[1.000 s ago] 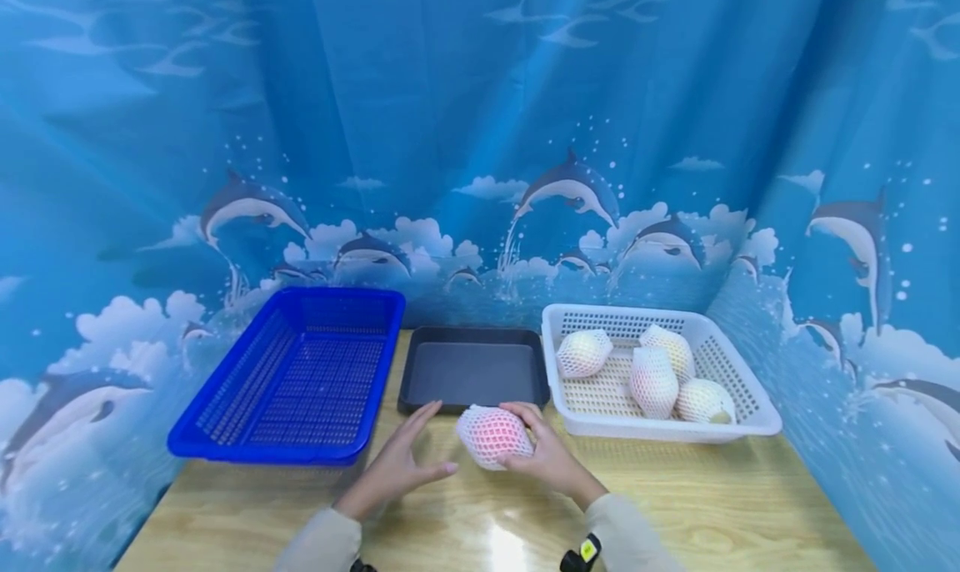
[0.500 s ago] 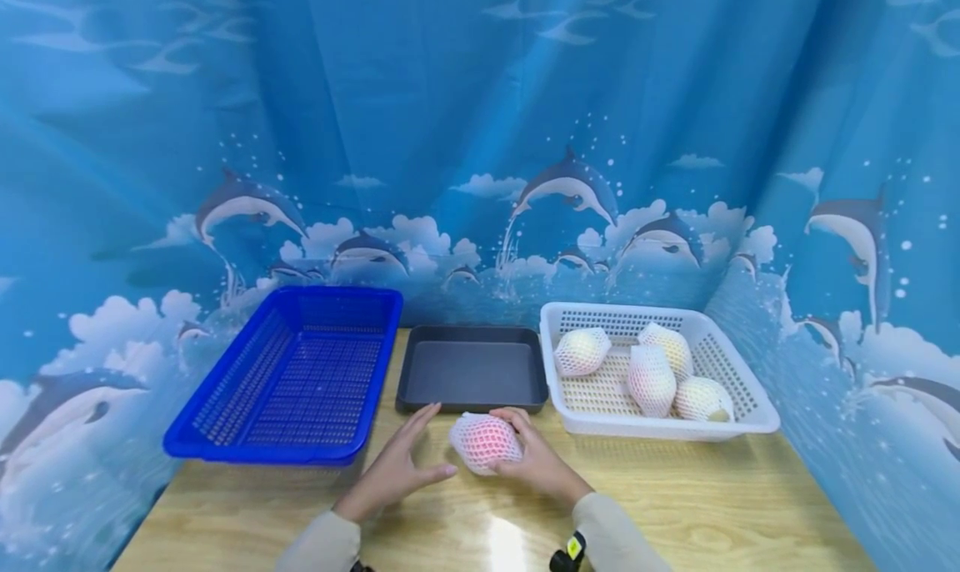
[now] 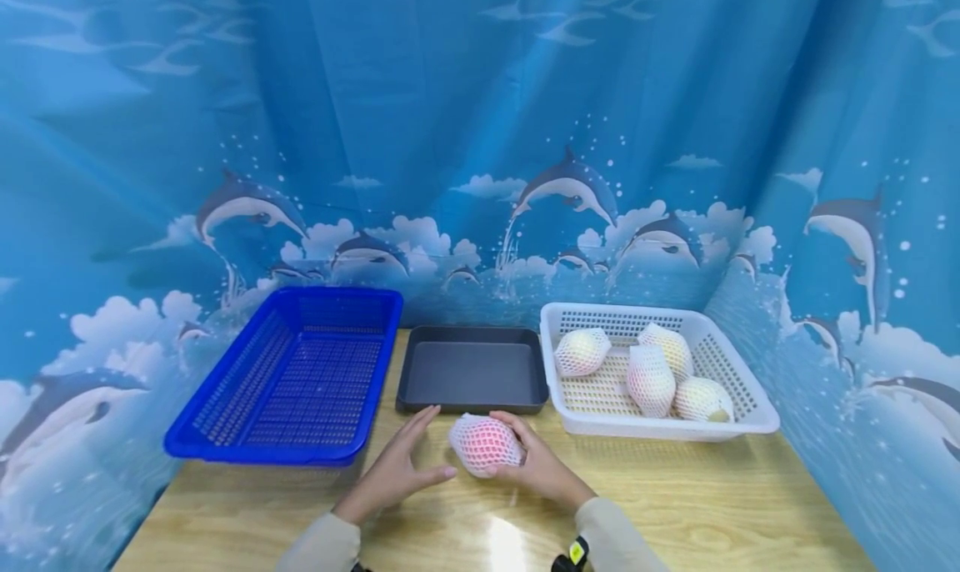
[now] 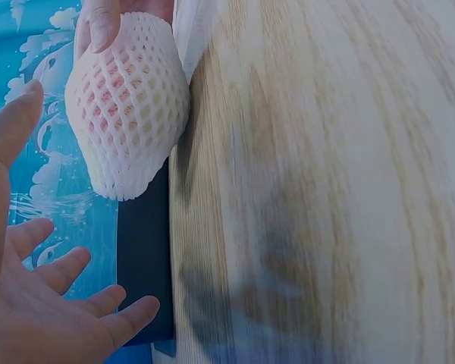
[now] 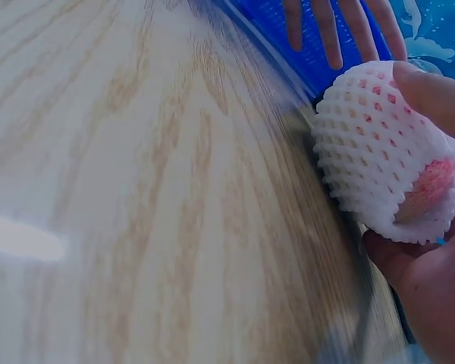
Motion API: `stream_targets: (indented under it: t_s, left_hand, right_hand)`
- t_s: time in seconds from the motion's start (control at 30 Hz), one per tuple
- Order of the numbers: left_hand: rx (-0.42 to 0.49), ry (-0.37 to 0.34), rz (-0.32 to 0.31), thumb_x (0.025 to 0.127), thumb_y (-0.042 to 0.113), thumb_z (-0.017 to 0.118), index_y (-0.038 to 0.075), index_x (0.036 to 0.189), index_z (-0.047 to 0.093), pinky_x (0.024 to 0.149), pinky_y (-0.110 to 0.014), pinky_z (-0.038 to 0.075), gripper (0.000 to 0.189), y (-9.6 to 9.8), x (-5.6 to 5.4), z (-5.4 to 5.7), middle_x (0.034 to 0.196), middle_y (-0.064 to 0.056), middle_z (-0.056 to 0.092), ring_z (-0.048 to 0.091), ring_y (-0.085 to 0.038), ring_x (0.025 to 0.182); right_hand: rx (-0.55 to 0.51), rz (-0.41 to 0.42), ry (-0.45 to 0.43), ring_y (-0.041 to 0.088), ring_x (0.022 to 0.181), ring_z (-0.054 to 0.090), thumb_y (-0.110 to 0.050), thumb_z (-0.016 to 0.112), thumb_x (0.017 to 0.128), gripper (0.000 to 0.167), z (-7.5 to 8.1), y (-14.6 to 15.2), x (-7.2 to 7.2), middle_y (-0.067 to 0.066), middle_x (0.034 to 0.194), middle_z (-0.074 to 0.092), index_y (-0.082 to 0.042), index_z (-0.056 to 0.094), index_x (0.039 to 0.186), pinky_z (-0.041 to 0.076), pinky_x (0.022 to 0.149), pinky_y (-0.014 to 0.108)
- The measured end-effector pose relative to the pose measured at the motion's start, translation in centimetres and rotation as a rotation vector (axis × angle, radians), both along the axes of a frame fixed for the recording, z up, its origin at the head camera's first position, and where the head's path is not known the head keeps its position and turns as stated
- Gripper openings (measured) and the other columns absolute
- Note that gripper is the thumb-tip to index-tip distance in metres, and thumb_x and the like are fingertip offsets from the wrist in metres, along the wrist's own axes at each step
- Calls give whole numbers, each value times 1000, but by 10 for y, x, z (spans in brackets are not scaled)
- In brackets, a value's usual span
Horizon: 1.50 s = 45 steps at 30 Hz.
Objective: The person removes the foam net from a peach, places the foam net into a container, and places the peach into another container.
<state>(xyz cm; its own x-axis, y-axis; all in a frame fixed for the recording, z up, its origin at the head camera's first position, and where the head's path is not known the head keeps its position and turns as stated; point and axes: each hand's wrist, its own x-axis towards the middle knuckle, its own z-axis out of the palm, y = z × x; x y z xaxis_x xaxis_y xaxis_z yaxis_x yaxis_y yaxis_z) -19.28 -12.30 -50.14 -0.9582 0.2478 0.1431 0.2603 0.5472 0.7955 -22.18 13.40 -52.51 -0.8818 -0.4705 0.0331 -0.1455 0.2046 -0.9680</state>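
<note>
My right hand (image 3: 542, 470) grips a reddish fruit in a white foam net (image 3: 486, 444), thumb on one side and fingers on the other. In the right wrist view a patch of pink-red skin shows at the net's open end; the fruit's exact kind is hidden by the net (image 5: 387, 144). My left hand (image 3: 393, 470) is beside it on the left, fingers spread and thumb toward the fruit, apart from it. The left wrist view shows that palm (image 4: 45, 318) holding nothing. Just behind the fruit lies a dark grey shallow tray (image 3: 472, 373).
A blue plastic basket (image 3: 285, 457) stands at the left. On the right a white basket (image 3: 675, 429) holds several pale net-wrapped fruits (image 3: 651, 382). The wooden table (image 3: 712, 497) runs back to a blue dolphin-print curtain (image 3: 450, 122).
My right hand has shifted slightly left with the netted fruit, bringing it nearer my left hand. The left hand has stayed almost still, and the baskets and tray have not moved.
</note>
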Motion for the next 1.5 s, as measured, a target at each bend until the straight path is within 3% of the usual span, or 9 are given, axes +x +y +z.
stream_targets:
  t_s: [0.33, 0.53, 0.8, 1.13, 1.3, 1.5]
  left_hand:
    - [13, -6, -10, 73, 33, 83, 9, 148, 35, 109, -64, 26, 93, -1, -1, 1, 153, -18, 29, 31, -42, 137]
    - [18, -10, -10, 73, 35, 83, 9, 148, 35, 109, -63, 27, 93, -1, 0, 0, 153, -17, 30, 32, -41, 137]
    - [4, -18, -3, 73, 36, 83, 10, 148, 34, 109, -63, 27, 93, -1, 0, 1, 154, -17, 30, 31, -42, 137]
    - [2, -9, 3, 73, 36, 83, 11, 148, 35, 108, -63, 28, 93, -1, 0, 1, 153, -16, 30, 32, -41, 137]
    - [-13, -12, 11, 72, 37, 83, 13, 149, 34, 107, -65, 28, 94, -1, 1, 3, 154, -16, 29, 32, -42, 137]
    - [-27, -9, 20, 72, 38, 83, 14, 149, 35, 107, -65, 27, 94, -1, 1, 4, 154, -14, 30, 32, -42, 137]
  right_hand:
    - [-55, 18, -26, 30, 121, 49, -11, 74, 83, 77, 5, -2, 2, 20, 143, 41, -13, 32, 147, 49, 93, 23]
    - [-72, 24, -16, 33, 123, 48, -11, 73, 84, 76, 2, -2, 0, 20, 143, 41, -12, 32, 147, 49, 96, 29]
    - [-56, 11, 0, 37, 132, 41, -16, 72, 86, 74, -2, -2, -2, 16, 146, 39, -11, 31, 147, 41, 107, 41]
    - [-93, 2, -9, 37, 130, 42, -13, 72, 86, 73, -2, 0, -3, 18, 146, 38, -9, 32, 147, 44, 104, 37]
    - [-95, -19, 2, 38, 131, 42, -12, 72, 85, 73, 1, 5, -1, 19, 147, 38, -7, 32, 146, 43, 105, 40]
    - [-28, -62, 25, 40, 136, 33, -15, 73, 85, 73, 12, 14, 7, 14, 152, 32, -9, 34, 146, 35, 109, 52]
